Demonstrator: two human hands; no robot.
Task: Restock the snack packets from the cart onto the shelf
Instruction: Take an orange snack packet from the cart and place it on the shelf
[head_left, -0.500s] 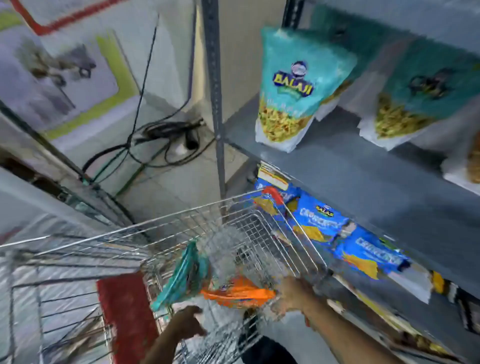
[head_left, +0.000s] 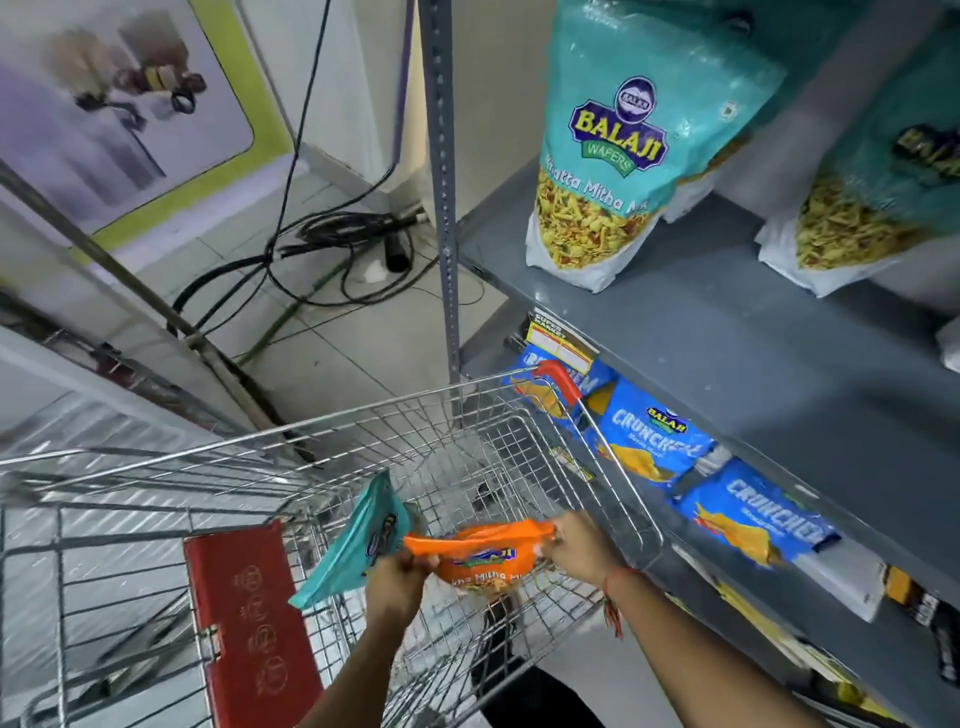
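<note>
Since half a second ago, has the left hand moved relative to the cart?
Yes. The left hand has come up from low inside the cart and now grips the left end of the orange packet, level with the right hand.

The poster (head_left: 119, 104) at upper left is blurred, and what it pictures cannot be made out. The second teal bag (head_left: 878, 171) on the shelf (head_left: 727, 338) is smeared and cut by the right edge. The left hand (head_left: 395, 577) covers one end of the orange packet (head_left: 483, 556), whose lettering is partly hidden. Both forearms run off the bottom edge. Packets at lower right are too blurred to read.
</note>
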